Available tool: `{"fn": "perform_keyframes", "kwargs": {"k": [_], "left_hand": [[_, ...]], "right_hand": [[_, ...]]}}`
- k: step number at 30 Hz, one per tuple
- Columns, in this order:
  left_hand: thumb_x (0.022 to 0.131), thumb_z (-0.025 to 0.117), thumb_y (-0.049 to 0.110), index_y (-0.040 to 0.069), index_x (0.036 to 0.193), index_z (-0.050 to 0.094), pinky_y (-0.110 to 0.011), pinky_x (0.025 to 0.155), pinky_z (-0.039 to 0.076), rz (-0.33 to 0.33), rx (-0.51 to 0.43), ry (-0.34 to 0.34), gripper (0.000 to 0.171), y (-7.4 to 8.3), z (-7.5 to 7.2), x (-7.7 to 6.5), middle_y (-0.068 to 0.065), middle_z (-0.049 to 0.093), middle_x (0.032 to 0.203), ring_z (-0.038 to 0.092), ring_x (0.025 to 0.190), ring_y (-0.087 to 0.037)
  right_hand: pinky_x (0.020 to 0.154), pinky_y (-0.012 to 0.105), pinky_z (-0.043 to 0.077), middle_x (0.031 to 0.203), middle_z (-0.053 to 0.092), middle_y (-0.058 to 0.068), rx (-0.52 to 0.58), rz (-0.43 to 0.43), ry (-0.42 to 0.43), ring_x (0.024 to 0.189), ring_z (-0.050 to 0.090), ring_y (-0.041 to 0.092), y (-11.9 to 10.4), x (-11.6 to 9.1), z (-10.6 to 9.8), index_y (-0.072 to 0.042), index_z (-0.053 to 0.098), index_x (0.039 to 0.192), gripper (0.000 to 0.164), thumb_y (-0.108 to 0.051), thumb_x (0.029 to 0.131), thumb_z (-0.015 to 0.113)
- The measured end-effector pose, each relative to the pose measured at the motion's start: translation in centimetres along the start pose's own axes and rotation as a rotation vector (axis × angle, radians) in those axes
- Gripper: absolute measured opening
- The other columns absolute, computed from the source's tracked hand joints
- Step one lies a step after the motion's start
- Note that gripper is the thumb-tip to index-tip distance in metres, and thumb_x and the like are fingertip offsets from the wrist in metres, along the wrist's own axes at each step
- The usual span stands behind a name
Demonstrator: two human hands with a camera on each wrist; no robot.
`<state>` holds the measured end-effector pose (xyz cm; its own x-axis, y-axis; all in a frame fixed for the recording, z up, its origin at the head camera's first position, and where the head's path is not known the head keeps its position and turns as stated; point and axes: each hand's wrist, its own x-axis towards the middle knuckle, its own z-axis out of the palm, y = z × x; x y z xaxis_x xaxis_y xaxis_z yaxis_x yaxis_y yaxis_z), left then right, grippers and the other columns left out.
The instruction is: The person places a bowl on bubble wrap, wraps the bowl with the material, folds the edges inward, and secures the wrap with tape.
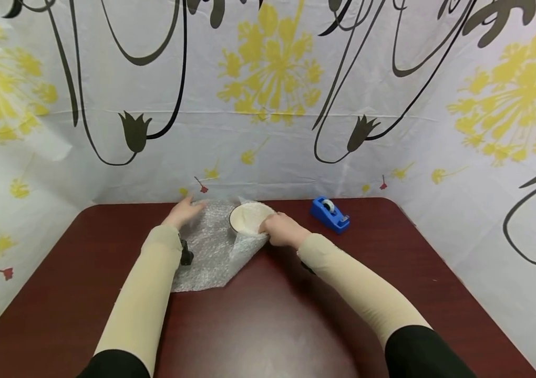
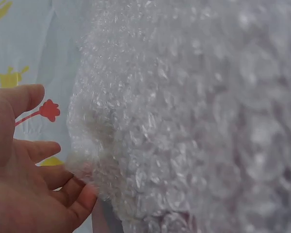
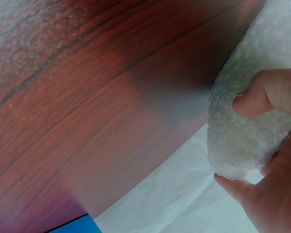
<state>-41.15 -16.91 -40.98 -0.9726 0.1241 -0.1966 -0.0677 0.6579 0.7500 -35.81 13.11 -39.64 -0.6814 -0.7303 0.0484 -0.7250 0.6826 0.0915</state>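
Observation:
A round cream dish with a thin dark rim sits at the back of the table, partly covered by a sheet of bubble wrap. My right hand grips the dish's right side through a folded-over part of the wrap. In the right wrist view, the thumb presses on the wrap while the other fingers go underneath. My left hand is at the sheet's far left edge, fingers spread and relaxed. The left wrist view has its fingertips right at the wrap's edge.
A blue tape dispenser with a roll in it stands to the right of my right hand. The dark red wooden table ends at a patterned sheet hanging behind it and along both sides.

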Motion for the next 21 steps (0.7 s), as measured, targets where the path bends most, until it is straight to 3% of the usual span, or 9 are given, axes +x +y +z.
{"fn": "perform_keyframes", "kwargs": {"k": [6, 11, 18, 21], "left_hand": [[0.096, 0.051, 0.046, 0.009, 0.157, 0.008, -0.067, 0.109, 0.012, -0.046, 0.005, 0.062, 0.083, 0.0, 0.3, 0.4, -0.023, 0.008, 0.159, -0.001, 0.142, -0.048], [0.095, 0.057, 0.040, 0.006, 0.155, 0.018, -0.067, 0.108, 0.007, -0.004, 0.031, 0.139, 0.079, 0.7, 0.1, 0.3, -0.022, 0.022, 0.156, 0.009, 0.141, -0.048], [0.097, 0.055, 0.021, -0.003, 0.150, 0.028, -0.054, 0.107, 0.032, 0.098, -0.083, 0.117, 0.064, 2.2, -0.7, -0.5, -0.025, 0.030, 0.151, 0.033, 0.136, -0.042], [0.098, 0.054, 0.018, -0.006, 0.145, 0.039, -0.051, 0.106, 0.036, 0.132, -0.091, 0.118, 0.055, 2.7, -0.9, -0.7, -0.024, 0.038, 0.147, 0.038, 0.132, -0.040]], "right_hand": [[0.081, 0.044, 0.048, 0.077, 0.065, -0.006, -0.005, 0.012, -0.007, 0.088, 0.062, 0.018, -0.2, 0.0, -0.1, -0.020, 0.062, 0.069, 0.031, 0.011, 0.070, 0.062], [0.082, 0.045, 0.048, 0.079, 0.066, -0.005, 0.016, 0.024, -0.014, 0.091, 0.062, 0.019, -0.1, -0.1, -0.2, -0.020, 0.065, 0.072, 0.031, 0.011, 0.071, 0.062], [0.086, 0.044, 0.048, 0.091, 0.070, -0.004, 0.014, 0.050, -0.025, 0.096, 0.061, 0.019, 0.0, 0.0, -0.2, -0.019, 0.074, 0.087, 0.033, 0.009, 0.075, 0.063], [0.087, 0.043, 0.048, 0.095, 0.071, -0.003, 0.037, 0.058, -0.043, 0.097, 0.062, 0.019, -0.1, 0.0, 0.0, -0.018, 0.076, 0.093, 0.034, 0.009, 0.076, 0.063]]}}
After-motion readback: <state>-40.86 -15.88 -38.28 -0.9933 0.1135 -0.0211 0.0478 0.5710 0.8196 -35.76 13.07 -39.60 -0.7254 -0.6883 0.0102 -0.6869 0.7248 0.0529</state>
